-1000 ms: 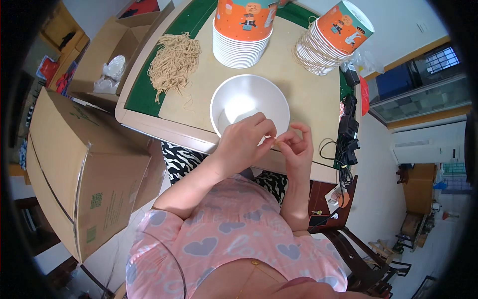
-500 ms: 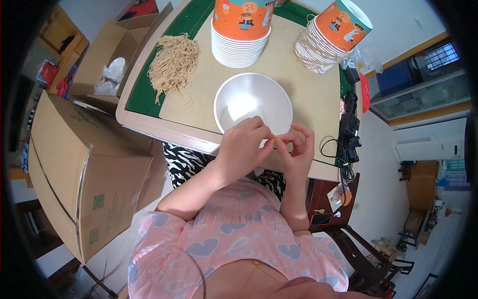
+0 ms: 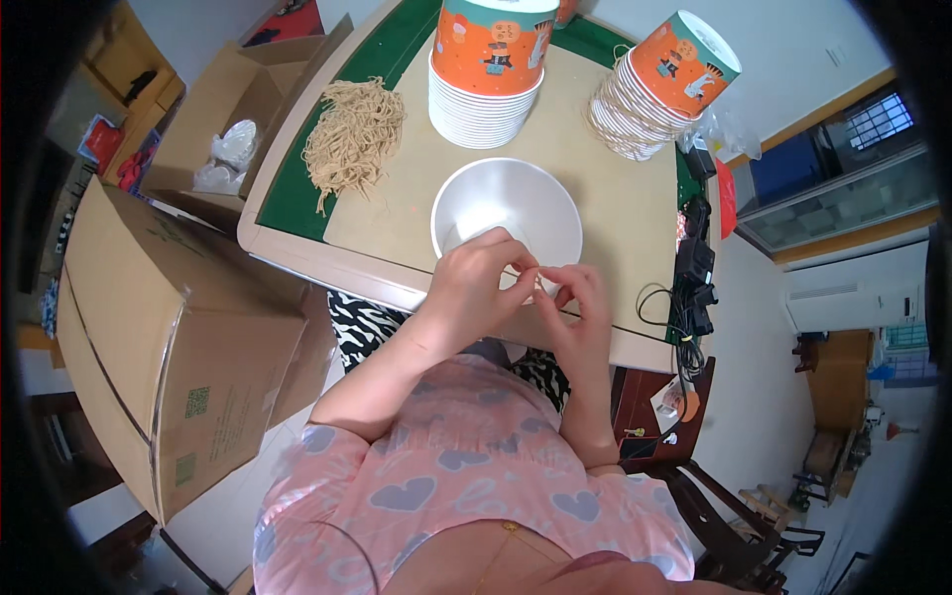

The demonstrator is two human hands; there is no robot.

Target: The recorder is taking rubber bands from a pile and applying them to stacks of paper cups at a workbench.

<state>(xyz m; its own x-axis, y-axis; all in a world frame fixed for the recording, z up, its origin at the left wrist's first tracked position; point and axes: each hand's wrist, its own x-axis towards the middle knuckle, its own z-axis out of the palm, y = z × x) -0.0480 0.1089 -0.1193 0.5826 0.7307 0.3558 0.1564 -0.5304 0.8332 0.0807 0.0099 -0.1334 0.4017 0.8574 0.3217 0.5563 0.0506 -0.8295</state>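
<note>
A paper bucket (image 3: 466, 198), white inside, stands with its mouth up near the table's front edge. At its near rim my left hand (image 3: 476, 283) and my right hand (image 3: 578, 312) meet, fingertips pinched together. What lies between them is thin and too small to make out. The hands hide the bucket's near side. Behind it rises a tall stack of orange and green paper buckets (image 3: 493, 55). A second stack (image 3: 679, 64) leans at the right, with tan strings (image 3: 620, 114) around its lower rims. To the left lies a heap of tan strings (image 3: 355, 134).
Black power adapters and cables (image 3: 696, 263) line the table's right edge. A large closed carton (image 3: 188, 347) stands at the left, below an open carton (image 3: 203, 149) with plastic bags. A dark wooden chair (image 3: 714, 496) is at the lower right.
The table and everything on it sit slightly lower in the picture. My hands stay pinched together at the bucket's near rim, with the right fingers more curled in.
</note>
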